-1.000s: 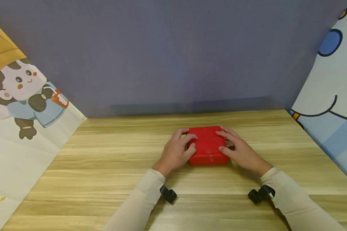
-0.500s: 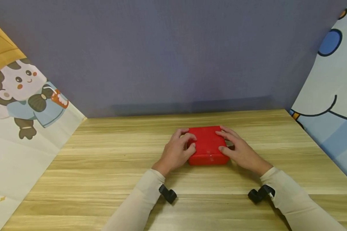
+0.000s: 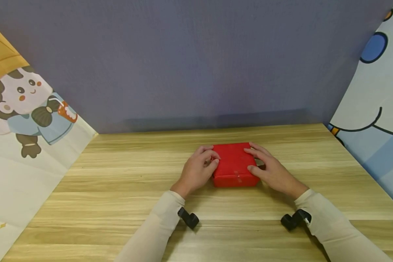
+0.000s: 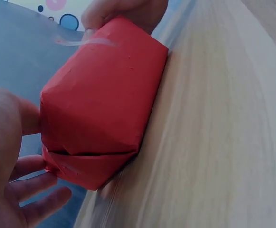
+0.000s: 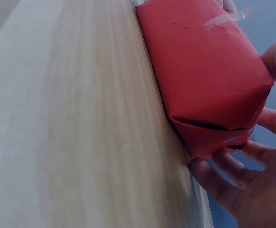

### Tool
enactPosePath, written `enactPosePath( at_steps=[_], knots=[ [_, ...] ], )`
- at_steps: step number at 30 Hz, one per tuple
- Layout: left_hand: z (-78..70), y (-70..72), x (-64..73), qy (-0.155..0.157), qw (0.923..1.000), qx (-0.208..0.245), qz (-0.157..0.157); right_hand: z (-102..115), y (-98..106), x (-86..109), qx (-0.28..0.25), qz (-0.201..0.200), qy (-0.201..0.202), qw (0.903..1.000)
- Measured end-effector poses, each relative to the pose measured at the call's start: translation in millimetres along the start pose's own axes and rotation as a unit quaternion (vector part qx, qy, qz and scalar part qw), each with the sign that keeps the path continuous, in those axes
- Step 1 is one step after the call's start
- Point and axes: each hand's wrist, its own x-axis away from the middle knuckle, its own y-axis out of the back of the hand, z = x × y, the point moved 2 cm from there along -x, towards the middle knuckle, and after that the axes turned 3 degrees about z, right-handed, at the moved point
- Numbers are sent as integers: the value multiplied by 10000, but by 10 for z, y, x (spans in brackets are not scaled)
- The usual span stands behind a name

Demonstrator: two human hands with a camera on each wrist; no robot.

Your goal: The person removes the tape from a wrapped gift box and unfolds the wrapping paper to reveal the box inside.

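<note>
A box wrapped in red paper (image 3: 233,160) lies flat on the wooden table, its top facing up. My left hand (image 3: 196,169) is at its left end, thumb and index fingertips close together at the top's left edge. In the left wrist view, other fingers of that hand touch the folded paper flap (image 4: 88,168). My right hand (image 3: 276,174) holds the right end, thumb and index finger on top. Its remaining fingers reach down along the folded end (image 5: 218,137). A strip of clear tape (image 5: 225,19) crosses the front upper edge, one end sticking up.
The pale wooden tabletop (image 3: 118,189) spreads around the box. A grey-blue panel (image 3: 196,65) rises along the back. Printed cartoon sheets stand at the left (image 3: 36,109) and right (image 3: 373,109). Each sleeve carries a small black wrist camera (image 3: 189,218).
My left hand has slid slightly left, and its thumb and index fingertips have drawn together from the box's top toward its left edge. The right hand and the box stay in place.
</note>
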Motion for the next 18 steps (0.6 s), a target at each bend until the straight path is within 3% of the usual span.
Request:
enactPosePath(
  at_steps=[8, 18],
  knots=[
    [-22, -47, -15, 402, 9967, 694, -96, -8, -6, 6, 15, 8, -15, 10000],
    [-111, -120, -57, 707, 9938, 517, -686, -22, -19, -8, 78, -17, -52, 10000]
  ],
)
